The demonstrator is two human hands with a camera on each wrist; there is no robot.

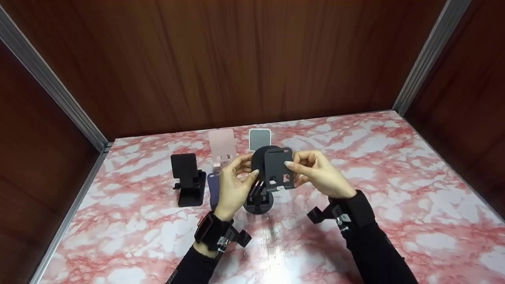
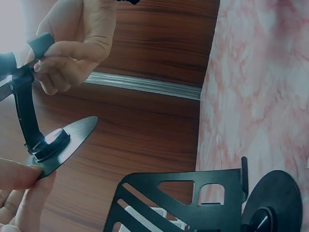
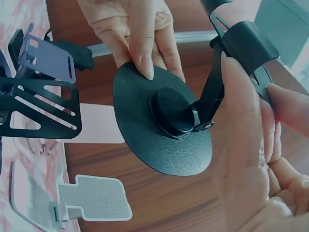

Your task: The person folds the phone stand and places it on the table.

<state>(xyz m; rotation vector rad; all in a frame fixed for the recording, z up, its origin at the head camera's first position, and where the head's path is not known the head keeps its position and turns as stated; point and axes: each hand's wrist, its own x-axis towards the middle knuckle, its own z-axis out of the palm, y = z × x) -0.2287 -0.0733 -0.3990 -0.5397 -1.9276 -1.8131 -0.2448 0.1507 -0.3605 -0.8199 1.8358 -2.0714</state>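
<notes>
Both hands hold a black phone stand up above the table. My left hand [image 1: 233, 187] pinches the rim of its round base [image 3: 135, 130] between thumb and fingers. With thumb and fingers my right hand [image 1: 324, 173] grips the side of the cut-out phone plate [image 1: 277, 167]. A hinged arm [image 2: 28, 113] joins base and plate, bent at an angle between them in the left wrist view. Beneath the held stand, another black stand with a slotted plate [image 2: 164, 193] and round base [image 2: 273, 198] stands on the table, partly hidden by the hands in the head view.
Other phone stands stand around: a black one [image 1: 184, 167] at left, a purple one [image 1: 214, 187] partly behind the left hand, a pink one [image 1: 222, 142] and a grey-white one [image 1: 260, 139] at the back. Wooden panels [image 1: 252, 63] enclose the marbled table [image 1: 394, 157].
</notes>
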